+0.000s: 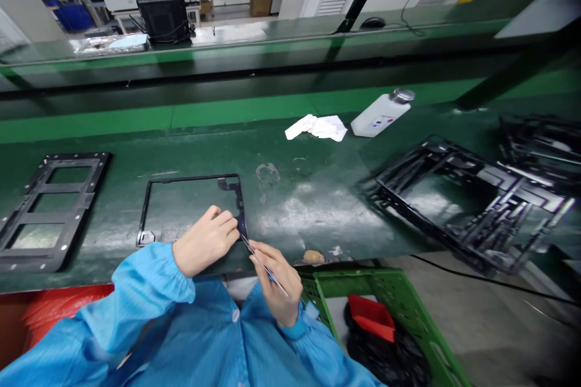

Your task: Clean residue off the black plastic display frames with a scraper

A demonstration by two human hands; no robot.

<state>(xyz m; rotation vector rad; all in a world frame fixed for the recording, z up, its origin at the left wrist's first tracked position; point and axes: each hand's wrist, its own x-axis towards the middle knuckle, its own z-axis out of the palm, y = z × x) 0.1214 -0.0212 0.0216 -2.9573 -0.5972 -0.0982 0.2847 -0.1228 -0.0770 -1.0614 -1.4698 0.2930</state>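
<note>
A thin black rectangular frame (195,178) lies flat on the green bench in front of me. My left hand (209,239) rests over its lower right part, fingers curled and closed at the frame's edge; whatever they pinch is hidden. Held in my right hand (278,281) is a pair of metal tweezers (272,276), slanting up and left. Their tips meet the frame's lower right corner, close to my left fingertips. A pale piece (146,237) sits in the frame's lower left corner.
On the left lies a thick black fixture (86,199) with three openings. Several black frames (436,211) are heaped on the right. A white bottle (379,115) and crumpled white wipes (318,127) are further back. Below the bench edge stands a green crate (399,296).
</note>
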